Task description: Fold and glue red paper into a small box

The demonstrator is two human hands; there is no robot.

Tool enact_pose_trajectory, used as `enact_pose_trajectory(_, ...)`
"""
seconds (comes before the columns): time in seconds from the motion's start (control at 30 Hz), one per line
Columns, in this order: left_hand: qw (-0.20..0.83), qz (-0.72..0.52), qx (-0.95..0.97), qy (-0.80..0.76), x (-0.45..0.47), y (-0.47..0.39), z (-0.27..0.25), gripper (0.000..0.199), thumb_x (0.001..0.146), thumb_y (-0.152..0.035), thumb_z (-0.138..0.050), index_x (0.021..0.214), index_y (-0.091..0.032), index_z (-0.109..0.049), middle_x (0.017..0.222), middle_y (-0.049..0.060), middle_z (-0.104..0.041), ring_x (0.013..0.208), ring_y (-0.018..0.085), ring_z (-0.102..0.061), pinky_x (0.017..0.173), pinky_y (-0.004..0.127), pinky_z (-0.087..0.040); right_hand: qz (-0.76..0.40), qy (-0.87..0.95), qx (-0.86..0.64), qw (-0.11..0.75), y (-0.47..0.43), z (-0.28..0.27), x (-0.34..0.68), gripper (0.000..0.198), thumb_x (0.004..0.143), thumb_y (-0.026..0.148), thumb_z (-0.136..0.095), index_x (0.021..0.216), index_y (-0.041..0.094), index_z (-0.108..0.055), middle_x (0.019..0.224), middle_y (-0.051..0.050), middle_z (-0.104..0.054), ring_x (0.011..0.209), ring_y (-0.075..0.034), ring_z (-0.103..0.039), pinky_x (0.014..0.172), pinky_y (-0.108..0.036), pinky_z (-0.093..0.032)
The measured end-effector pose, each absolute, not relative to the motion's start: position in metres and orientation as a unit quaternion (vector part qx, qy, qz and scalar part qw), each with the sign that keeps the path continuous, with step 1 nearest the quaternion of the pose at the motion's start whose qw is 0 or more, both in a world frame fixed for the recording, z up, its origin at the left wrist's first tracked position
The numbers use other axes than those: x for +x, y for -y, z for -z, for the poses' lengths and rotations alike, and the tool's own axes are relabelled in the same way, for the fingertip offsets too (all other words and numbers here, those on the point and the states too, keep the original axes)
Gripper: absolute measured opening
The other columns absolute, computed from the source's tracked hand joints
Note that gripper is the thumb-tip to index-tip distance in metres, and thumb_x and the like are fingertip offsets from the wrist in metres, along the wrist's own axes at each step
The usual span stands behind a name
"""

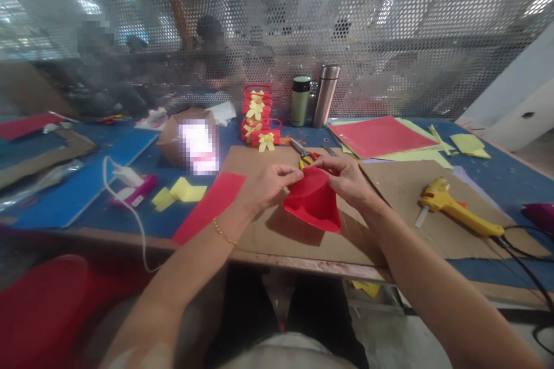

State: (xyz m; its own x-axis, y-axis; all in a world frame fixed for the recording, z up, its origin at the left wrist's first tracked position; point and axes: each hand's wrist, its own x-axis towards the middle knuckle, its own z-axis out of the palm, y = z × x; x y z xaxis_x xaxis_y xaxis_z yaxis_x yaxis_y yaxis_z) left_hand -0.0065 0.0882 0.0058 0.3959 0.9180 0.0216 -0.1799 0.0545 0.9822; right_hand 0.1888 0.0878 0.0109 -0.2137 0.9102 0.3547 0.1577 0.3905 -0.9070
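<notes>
Between my two hands is a folded red paper piece [314,199], shaped like a small open pouch and raised over the cardboard sheet [259,236]. My left hand [277,183] pinches its upper left corner. At its upper right edge, the fingers of my right hand [344,177] are closed on it too. Just beyond my fingertips lie scissors [305,160] with yellow and red handles. A flat red sheet [212,204] rests left of the cardboard. Farther back stand several finished red paper pieces [259,115] with yellow bows.
A yellow glue gun [459,207] lies on the right, its cord running off the edge. Behind are a green tumbler [300,101] and a steel flask [326,95]. Red and yellow sheets [385,135] are stacked back right. A power strip [134,190] and yellow scraps [179,193] sit left.
</notes>
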Motion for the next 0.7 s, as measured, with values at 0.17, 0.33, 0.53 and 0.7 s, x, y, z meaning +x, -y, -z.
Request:
enact_pose_trajectory(0.17,0.63,-0.417,0.559,-0.342,-0.006,-0.084,-0.011,0.036,0.068,-0.051,-0.088,0.075,-0.017,-0.08,0.073,0.004,-0.069,0.066,0.013,-0.055,0.065,0.027,-0.041,-0.367,0.688,-0.39,0.491,-0.089,-0.012,0.189,0.04,0.074,0.06,-0.078,0.072,0.02,-0.076,0.069,-0.003,-0.069,0.064,-0.016,-0.058,0.059,-0.029,-0.044)
enact_pose_trajectory(0.33,0.592,-0.399,0.601,-0.358,-0.007,-0.083,-0.017,0.035,0.068,-0.05,-0.086,0.07,-0.016,-0.079,0.066,0.002,-0.065,0.063,0.011,-0.048,0.063,0.027,-0.036,-0.291,0.717,-0.391,0.498,-0.088,-0.012,0.189,0.035,0.081,0.056,-0.074,0.076,0.022,-0.077,0.075,-0.004,-0.074,0.07,-0.018,-0.065,0.066,-0.031,-0.049)
enact_pose_trajectory(0.53,0.558,-0.406,0.622,-0.37,-0.008,-0.08,-0.022,0.026,0.074,-0.043,-0.081,0.069,-0.017,-0.078,0.068,0.001,-0.066,0.066,0.011,-0.051,0.068,0.028,-0.041,-0.157,0.766,-0.326,0.531,-0.083,-0.014,0.189,0.011,0.087,0.036,-0.073,0.092,0.028,-0.078,0.083,-0.003,-0.073,0.076,-0.019,-0.066,0.07,-0.033,-0.051)
enact_pose_trajectory(0.7,0.552,-0.407,0.623,-0.376,-0.007,-0.075,-0.024,0.023,0.077,-0.04,-0.08,0.078,-0.017,-0.08,0.072,0.002,-0.07,0.07,0.013,-0.057,0.07,0.028,-0.045,-0.064,0.787,-0.281,0.546,-0.086,-0.013,0.19,0.004,0.088,0.027,-0.074,0.089,0.028,-0.076,0.093,-0.005,-0.069,0.087,-0.021,-0.065,0.076,-0.038,-0.05)
